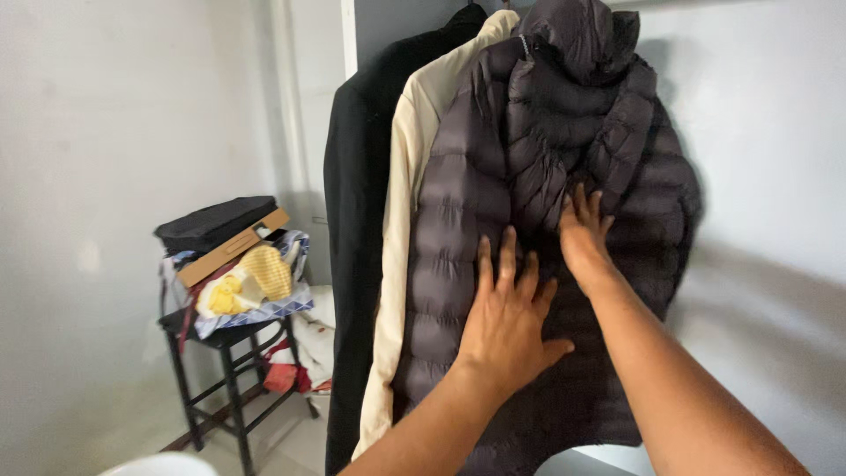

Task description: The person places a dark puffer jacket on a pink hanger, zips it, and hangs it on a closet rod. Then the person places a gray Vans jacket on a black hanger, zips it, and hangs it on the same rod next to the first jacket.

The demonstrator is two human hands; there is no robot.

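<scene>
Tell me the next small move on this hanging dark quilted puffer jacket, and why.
Probably sweep both palms downward: the left hand and right hand lie flat, fingers spread, on the dark quilted puffer jacket, whose fabric bunches under the hood.

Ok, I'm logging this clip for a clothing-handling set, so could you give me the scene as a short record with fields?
Setting: room corner with pale walls
Left hand: left hand pressed flat, fingers spread, on the dark puffer jacket
Right hand: right hand laid on the same jacket, higher up
Jacket state: hanging, hooded, quilted
Beside it: cream coat, then black coat, both hanging to the left
Also in view: black stool piled with a dark bag and mixed cloth items
</scene>
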